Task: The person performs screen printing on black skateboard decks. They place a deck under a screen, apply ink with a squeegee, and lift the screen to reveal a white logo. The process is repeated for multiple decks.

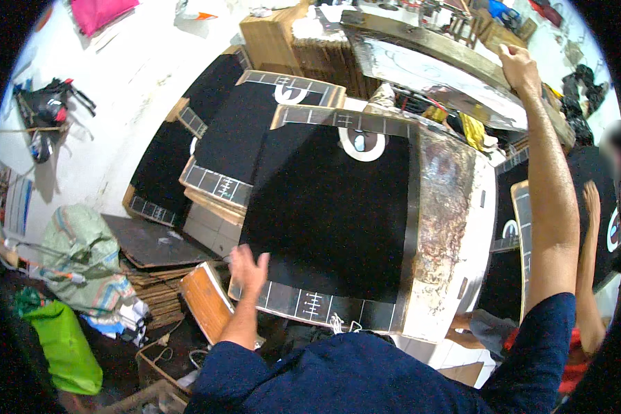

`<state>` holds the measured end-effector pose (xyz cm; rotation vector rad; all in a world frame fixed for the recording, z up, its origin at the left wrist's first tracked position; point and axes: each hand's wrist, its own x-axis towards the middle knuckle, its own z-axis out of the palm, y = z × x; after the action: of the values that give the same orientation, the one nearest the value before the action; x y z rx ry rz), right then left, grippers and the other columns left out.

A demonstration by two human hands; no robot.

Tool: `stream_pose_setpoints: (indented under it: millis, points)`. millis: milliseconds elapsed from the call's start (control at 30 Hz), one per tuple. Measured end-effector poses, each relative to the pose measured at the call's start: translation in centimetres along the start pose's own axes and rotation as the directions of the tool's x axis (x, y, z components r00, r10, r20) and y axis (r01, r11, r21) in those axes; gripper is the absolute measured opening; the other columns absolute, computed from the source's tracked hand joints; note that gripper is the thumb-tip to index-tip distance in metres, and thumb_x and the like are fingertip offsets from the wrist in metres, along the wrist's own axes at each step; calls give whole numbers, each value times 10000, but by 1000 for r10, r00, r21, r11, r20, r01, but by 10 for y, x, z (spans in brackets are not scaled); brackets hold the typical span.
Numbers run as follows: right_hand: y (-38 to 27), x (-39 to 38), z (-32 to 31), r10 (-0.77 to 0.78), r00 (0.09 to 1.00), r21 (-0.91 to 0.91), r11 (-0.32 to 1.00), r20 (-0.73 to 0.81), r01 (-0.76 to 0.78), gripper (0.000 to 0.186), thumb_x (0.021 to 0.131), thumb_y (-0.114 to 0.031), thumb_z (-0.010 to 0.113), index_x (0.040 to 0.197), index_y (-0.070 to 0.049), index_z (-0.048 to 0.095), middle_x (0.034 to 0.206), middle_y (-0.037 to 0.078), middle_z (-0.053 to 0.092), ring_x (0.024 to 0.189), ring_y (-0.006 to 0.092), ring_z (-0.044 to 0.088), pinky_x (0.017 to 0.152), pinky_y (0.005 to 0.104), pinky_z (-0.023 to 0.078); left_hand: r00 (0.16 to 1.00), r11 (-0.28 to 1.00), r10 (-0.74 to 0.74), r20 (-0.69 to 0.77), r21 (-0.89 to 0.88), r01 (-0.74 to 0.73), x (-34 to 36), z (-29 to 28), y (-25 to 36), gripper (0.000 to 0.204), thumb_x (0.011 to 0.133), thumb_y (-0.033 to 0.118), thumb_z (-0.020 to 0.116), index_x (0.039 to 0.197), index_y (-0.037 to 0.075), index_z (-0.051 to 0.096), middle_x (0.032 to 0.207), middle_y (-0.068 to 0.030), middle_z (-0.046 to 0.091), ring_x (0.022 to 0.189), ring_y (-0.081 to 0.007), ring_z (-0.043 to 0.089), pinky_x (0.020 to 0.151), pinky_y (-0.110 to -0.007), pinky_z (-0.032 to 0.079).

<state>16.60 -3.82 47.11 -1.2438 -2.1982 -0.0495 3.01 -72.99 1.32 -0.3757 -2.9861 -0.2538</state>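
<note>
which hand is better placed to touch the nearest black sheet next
Probably left: the left hand is beside the nearest black sheet; the right hand is farther off, by the wooden beam.

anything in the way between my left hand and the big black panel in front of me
Nothing visible: the left hand, fingers spread, is right at the panel's left edge, by its near corner. The orange-brown board lies off to the left, not between them. Actual contact can't be judged.
</note>
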Motion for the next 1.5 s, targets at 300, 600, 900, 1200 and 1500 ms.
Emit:
stream_pose_setpoints:
  millis: [300,600,900,1200,1500]
  points:
    - [-9,-16,-9,-23,999,-38,999,-24,22,572,956,-539,484,1282,-140,731,1333,185,690,1258,383,639,1072,473,491,945,911,-312,103,-251,328,43,-12,-11,711,946,703,589,813,7,643,802,-246,698,815,-495,665,732,-604,483]
    - [-26,-21,-23,80,996,79,994,-42,-77,455,937,-458,561,1143,-120,784,1156,221,744,1098,394,714,970,459,541,973,933,93,211,-360,-11,37,3,73,765,865,715,695,1107,-10,713,973,-276,740,961,-489,700,838,-571,526]
    - [-22,5,-16,-6,986,60,998,-164,16,522,916,-472,539,1049,-29,782,1145,265,731,1119,423,697,978,464,546,846,921,257,467,-383,-69,8,-15,93,687,729,567,892,930,-55,681,827,-252,736,855,-465,718,785,-534,548]
    - [-17,26,-13,37,992,129,991,-123,-21,545,888,-475,576,1148,-31,756,1245,252,706,1200,411,664,1035,459,525,824,869,273,497,-495,11,6,-18,95,651,746,535,899,824,-39,601,752,-243,691,789,-459,692,756,-520,536]
    - [-22,36,-15,60,993,71,996,-97,-53,619,885,-518,593,1253,-33,706,1296,264,684,1228,403,654,1036,462,520,809,899,250,533,-438,10,16,-27,104,640,753,512,904,875,-37,598,696,-208,669,741,-440,682,742,-512,534]
